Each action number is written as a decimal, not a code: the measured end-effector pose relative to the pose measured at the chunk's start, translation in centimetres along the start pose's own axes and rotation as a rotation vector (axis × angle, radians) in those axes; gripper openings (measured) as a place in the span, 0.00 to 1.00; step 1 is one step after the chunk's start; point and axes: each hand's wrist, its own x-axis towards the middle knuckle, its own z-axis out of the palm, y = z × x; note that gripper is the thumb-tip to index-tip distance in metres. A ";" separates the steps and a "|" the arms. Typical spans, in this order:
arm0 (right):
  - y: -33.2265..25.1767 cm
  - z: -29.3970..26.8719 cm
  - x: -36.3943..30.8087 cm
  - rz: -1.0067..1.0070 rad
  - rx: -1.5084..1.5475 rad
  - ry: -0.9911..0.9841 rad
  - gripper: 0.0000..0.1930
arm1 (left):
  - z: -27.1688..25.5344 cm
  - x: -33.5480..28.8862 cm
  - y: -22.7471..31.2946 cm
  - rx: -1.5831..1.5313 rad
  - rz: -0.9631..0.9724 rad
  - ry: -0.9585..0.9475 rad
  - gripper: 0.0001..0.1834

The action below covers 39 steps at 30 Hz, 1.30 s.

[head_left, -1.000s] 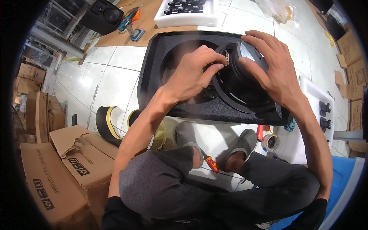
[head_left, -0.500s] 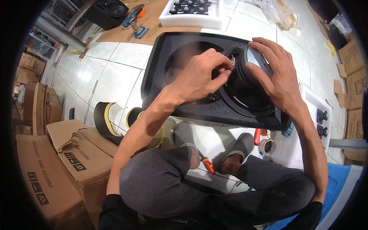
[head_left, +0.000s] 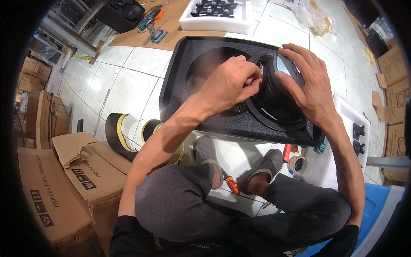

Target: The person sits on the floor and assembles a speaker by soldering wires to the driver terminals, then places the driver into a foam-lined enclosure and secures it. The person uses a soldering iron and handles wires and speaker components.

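Note:
A black loudspeaker driver (head_left: 274,100) is tilted up on a black carpeted speaker box (head_left: 184,68) that lies on the tiled floor and has a round hole. My right hand (head_left: 306,85) grips the driver's magnet from above. My left hand (head_left: 229,83) pinches a small connector with red wire (head_left: 257,73) at the driver's terminal, fingers closed on it. Both forearms reach forward over my bent knees.
Cardboard boxes (head_left: 64,180) stand at the left. Two black-and-yellow rolls (head_left: 117,132) lie beside my leg. A red-handled tool (head_left: 231,184) lies between my feet, a tape roll (head_left: 297,165) at the right. A white foam tray (head_left: 216,17), a cordless drill (head_left: 150,21) and another speaker (head_left: 122,13) lie beyond.
The view has shifted so the box sits lower in the picture. My left hand has stayed at the terminal, and my right hand has stayed on the magnet with small adjustments.

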 end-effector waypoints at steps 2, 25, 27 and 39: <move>0.0 0.0 0.0 0.001 0.004 -0.003 0.24 | 0.1 0.0 0.0 0.040 0.051 0.011 0.09; 0.2 0.0 -0.1 0.008 0.008 -0.001 0.24 | -6.6 -4.4 3.7 -0.062 -0.922 -0.256 0.19; 0.2 0.1 -0.1 0.006 0.003 -0.001 0.24 | -7.0 -4.8 4.3 0.040 -0.843 -0.425 0.20; 0.2 -0.1 0.0 0.026 0.018 -0.024 0.25 | -9.2 -1.9 0.2 0.183 -0.653 -0.644 0.08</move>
